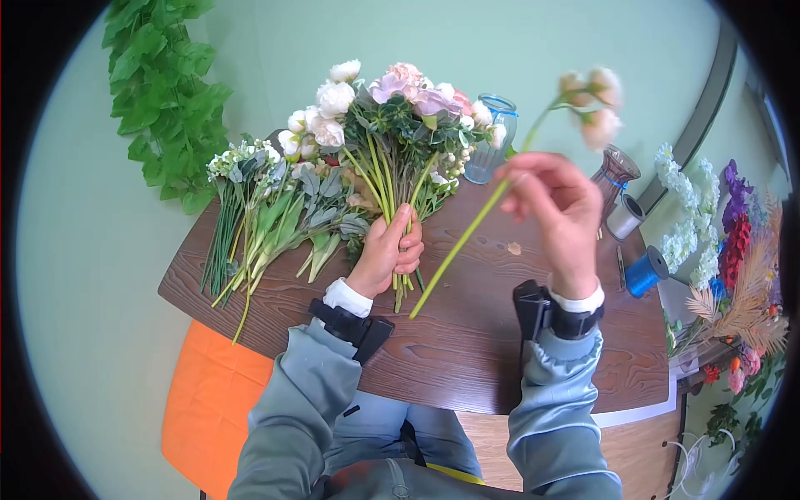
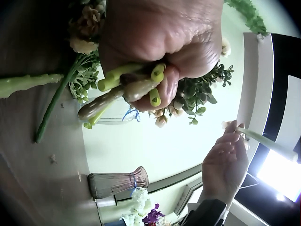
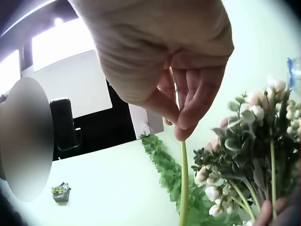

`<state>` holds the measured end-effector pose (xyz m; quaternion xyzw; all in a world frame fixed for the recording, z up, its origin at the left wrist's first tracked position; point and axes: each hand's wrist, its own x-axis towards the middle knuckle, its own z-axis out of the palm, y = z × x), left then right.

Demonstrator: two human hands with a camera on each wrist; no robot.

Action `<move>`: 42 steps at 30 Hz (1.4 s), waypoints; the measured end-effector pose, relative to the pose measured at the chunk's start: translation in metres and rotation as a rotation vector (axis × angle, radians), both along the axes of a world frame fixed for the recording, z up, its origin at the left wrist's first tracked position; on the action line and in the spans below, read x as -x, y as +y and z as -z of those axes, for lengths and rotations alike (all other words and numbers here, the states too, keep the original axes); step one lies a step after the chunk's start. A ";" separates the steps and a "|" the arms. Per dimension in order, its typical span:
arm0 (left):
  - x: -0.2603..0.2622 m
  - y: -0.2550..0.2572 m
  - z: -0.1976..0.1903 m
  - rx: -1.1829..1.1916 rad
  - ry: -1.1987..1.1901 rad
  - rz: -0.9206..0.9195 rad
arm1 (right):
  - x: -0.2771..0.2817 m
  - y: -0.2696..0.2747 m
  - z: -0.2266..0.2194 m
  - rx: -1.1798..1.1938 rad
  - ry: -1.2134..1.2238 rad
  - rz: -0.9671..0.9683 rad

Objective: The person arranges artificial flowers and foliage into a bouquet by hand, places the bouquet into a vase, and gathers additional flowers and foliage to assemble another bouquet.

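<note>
My left hand (image 1: 390, 252) grips a bunch of stems, holding a bouquet (image 1: 408, 112) upright over the table. It has white, pink and lilac blooms with dark green leaves. In the left wrist view the cut stem ends (image 2: 156, 73) poke out below the fist. To the right, my right hand (image 1: 560, 212) pinches one green stem (image 3: 184, 174) between thumb and fingertips. That single stem carries pale peach flowers (image 1: 602, 104), slightly blurred. It slants, its lower end close to the bouquet's stems. The right wrist view shows the bouquet beside this hand, apart from its fingers.
Loose flower stems (image 1: 265, 225) lie on the dark wooden table (image 1: 467, 367) at left. Behind stands a clear glass vase (image 1: 500, 112); at right are a ribbed vase (image 1: 615, 173), a white spool (image 1: 625, 218) and a blue spool (image 1: 642, 273). More flowers (image 1: 737, 250) stand beyond the right edge.
</note>
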<state>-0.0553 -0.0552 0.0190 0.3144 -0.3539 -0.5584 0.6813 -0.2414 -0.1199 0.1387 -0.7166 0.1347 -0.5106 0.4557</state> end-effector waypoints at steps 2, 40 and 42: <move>0.003 0.000 0.001 -0.021 0.002 0.012 | -0.013 0.010 0.005 -0.029 0.023 -0.105; 0.019 0.003 -0.001 -0.033 -0.151 0.205 | -0.040 -0.002 0.038 0.270 0.275 0.340; 0.019 0.003 -0.001 -0.037 -0.156 0.198 | -0.040 -0.001 0.037 0.271 0.276 0.341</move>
